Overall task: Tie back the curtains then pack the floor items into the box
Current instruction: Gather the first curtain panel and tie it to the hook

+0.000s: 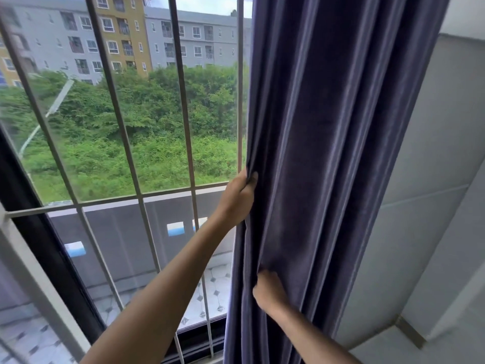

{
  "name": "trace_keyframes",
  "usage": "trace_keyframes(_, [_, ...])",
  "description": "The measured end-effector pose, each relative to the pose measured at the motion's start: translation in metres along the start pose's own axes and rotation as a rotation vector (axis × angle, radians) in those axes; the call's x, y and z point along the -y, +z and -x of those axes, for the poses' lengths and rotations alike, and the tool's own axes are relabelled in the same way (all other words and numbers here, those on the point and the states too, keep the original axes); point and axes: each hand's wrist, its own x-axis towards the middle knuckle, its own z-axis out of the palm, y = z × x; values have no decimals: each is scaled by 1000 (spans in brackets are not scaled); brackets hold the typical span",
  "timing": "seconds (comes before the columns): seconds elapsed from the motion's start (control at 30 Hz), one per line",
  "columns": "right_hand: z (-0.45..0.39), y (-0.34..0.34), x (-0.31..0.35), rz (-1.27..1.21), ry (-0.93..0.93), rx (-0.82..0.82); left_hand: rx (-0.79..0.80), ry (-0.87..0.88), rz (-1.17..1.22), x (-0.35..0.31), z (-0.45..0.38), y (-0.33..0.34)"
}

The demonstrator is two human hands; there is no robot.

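Left hand gripping curtain edge, fingertips hidden

I am looking out through a tall window with pale metal bars running up and across it and a dark frame on its left side. Daylight is coming in. Outside, green bushes are filling the middle of the view, and grey and yellow apartment blocks are standing behind them. Below, a balcony floor with patterned tiles is showing. To my right, a plain grey wall is running beside the window.
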Motion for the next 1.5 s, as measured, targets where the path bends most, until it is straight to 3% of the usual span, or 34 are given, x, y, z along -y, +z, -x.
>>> trace_keyframes(0.17, [7, 1, 11, 26, -56, -4, 27, 33, -18, -6, 2, 10])
trace_keyframes(0.47, [18, 12, 14, -28, -37, 42, 22, 107, -337, -2, 3, 16])
trace_keyframes(0.67, [21, 16, 4, -43, -110, 237, -51, 100, -319, -2, 6, 10])
trace_keyframes(0.73, [20, -7, 6, -78, -188, 108, -50, 83, -283, 1, 6, 6])
trace_keyframes(0.97, [1, -176, 29, -257, -480, -958, -43, 41, -226, 6, 5, 2])
trace_keyframes(1.07, [-12, -232, 32, -300, -483, -1186, -37, 54, -208, 5, 5, 5])
trace_keyframes(1.13, [-19, -253, 32, -438, -491, -1130, -28, 55, -205, 6, 4, 5])
trace_keyframes(1.23, [-21, -258, 33, -583, -409, -894, -19, 49, -198, 7, 2, 6])
trace_keyframes(1.5, [-44, -168, 9, -293, -236, -566, -11, 39, -193, 11, -2, 8])
